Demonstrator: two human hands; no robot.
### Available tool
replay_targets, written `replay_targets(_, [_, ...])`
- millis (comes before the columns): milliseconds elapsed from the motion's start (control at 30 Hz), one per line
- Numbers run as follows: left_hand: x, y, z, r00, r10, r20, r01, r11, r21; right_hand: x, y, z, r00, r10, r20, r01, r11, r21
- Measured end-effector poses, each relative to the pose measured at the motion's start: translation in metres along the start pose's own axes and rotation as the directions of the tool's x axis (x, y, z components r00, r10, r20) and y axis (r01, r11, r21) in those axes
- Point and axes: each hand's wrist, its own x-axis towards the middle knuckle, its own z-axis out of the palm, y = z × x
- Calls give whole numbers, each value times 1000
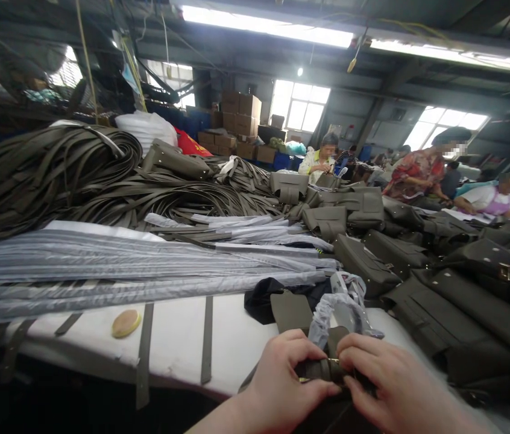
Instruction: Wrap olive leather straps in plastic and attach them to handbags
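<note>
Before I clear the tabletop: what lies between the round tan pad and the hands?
In the head view, two dark straps lie flat across the white tabletop between the tan pad and the hands.

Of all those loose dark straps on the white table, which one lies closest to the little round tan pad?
The strap just right of the tan pad, hanging over the table's front edge. The others lie farther off.
</note>
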Motion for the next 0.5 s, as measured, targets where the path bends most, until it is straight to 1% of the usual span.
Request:
replay_targets(67, [0, 2, 1, 999, -10, -30, 10, 999, -32, 2, -1, 0, 999, -23, 36, 25, 997, -69])
replay_targets(133, [0, 3, 2, 999, -19, -31, 19, 1000, -18, 4, -1, 4, 996, -80, 42, 86, 979, -184])
replay_targets(233, [1, 3, 1, 999, -8, 31, 6, 998, 56, 7, -4, 12, 983, -178, 53, 185, 903, -387])
replay_targets(300, [2, 2, -1, 997, 4, 80, -12, 995, 99, 10, -7, 14, 974, -215, 73, 225, 860, -458])
replay_targets(333, [3, 1, -3, 996, 9, 89, -19, 994, 107, 11, -9, 13, 969, -238, 72, 244, 856, -455])
replay_targets(400, [3, 0, -4, 993, 33, 112, -42, 996, 76, 14, -15, 5, 957, -284, 51, 283, 887, -365])
replay_targets(467, [2, -2, -5, 985, 50, 165, -43, 998, -45, 17, -20, -6, 948, -318, 15, 312, 920, -239])
replay_targets(500, [1, -3, -5, 983, 31, 184, -8, 992, -126, 18, -22, -12, 945, -326, -3, 320, 929, -187])
